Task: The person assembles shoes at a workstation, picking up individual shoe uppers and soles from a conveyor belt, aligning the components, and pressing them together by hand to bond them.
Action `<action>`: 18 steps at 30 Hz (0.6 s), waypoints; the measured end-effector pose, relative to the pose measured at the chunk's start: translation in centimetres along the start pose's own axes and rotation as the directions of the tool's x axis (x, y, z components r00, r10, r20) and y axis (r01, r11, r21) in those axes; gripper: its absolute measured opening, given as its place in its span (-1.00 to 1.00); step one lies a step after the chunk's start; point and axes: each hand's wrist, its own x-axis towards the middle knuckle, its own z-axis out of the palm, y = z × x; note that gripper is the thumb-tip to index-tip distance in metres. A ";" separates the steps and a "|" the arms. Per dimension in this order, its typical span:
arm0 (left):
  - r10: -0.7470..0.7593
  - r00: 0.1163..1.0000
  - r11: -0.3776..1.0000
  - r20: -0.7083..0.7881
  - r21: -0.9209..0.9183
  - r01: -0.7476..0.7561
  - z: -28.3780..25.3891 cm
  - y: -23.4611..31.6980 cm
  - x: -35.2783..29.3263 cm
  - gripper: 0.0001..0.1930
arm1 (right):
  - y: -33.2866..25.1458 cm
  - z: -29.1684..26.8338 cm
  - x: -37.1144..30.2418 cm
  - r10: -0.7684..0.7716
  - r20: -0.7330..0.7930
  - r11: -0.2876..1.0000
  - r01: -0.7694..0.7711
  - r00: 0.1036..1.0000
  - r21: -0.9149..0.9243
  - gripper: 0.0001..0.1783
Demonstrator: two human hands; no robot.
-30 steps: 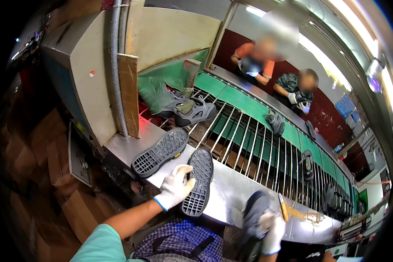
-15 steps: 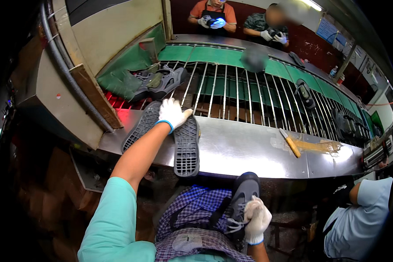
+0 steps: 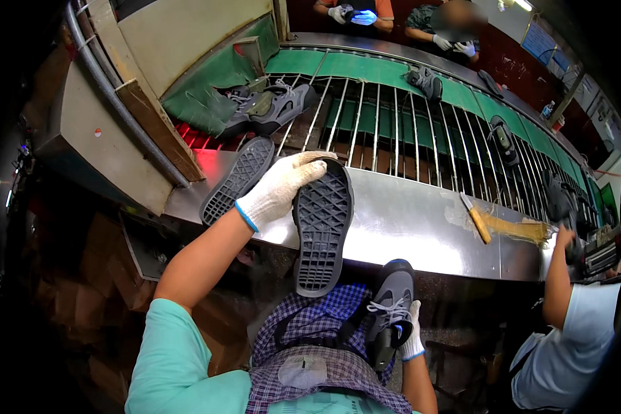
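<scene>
My left hand point(image 3: 283, 185), in a white knitted glove with a blue cuff, is closed on the far end of a dark grey shoe sole point(image 3: 323, 231). The sole is raised over the front edge of the metal table, its tread of grids and diamonds facing me. Left of that hand, a second grey sole point(image 3: 239, 181) lies on the table, tread up. At my lap, my gloved right hand point(image 3: 412, 339) grips a grey lace-up shoe point(image 3: 395, 286) from its right side. The shoe's toe points away from me; most of the right fingers are hidden behind it.
A steel table edge point(image 3: 407, 217) fronts a conveyor of metal rods point(image 3: 376, 134). Grey shoes point(image 3: 283, 107) sit on the rods at left; another shoe point(image 3: 424, 83) lies on the far green strip. A wooden-handled knife point(image 3: 477, 219) rests at right. Co-workers sit across and at right.
My left hand has lifted one sole off the table and brought it nearer. My right hand has moved from the laces to the shoe's side. The co-worker's arm at right now reaches forward.
</scene>
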 end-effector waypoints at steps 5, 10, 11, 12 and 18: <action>0.034 0.997 0.991 -0.069 0.131 -0.025 4.2 -0.8 -1.3 -0.54 | -1.2 0.1 0.5 0.041 0.196 0.994 -0.060 0.980 0.092 -0.06; 0.060 0.997 0.966 0.056 0.249 -0.072 10.2 -3.5 -3.5 -0.49 | -2.3 2.6 -2.4 -0.023 0.186 0.999 0.017 0.982 0.031 -0.02; 0.070 0.992 0.966 0.109 0.242 -0.095 11.0 -5.3 -4.1 -0.48 | -2.2 3.1 -2.9 -0.025 0.186 1.000 0.022 0.982 0.016 -0.01; 0.079 0.984 0.965 0.161 0.233 -0.116 11.5 -7.5 -4.7 -0.46 | -1.8 3.4 -3.4 -0.021 0.184 1.000 0.022 0.983 -0.001 -0.01; 0.014 0.951 0.958 0.310 0.270 -0.102 9.8 -9.8 -6.5 -0.45 | 0.3 4.9 -5.9 0.073 0.135 0.994 -0.061 0.988 -0.088 0.02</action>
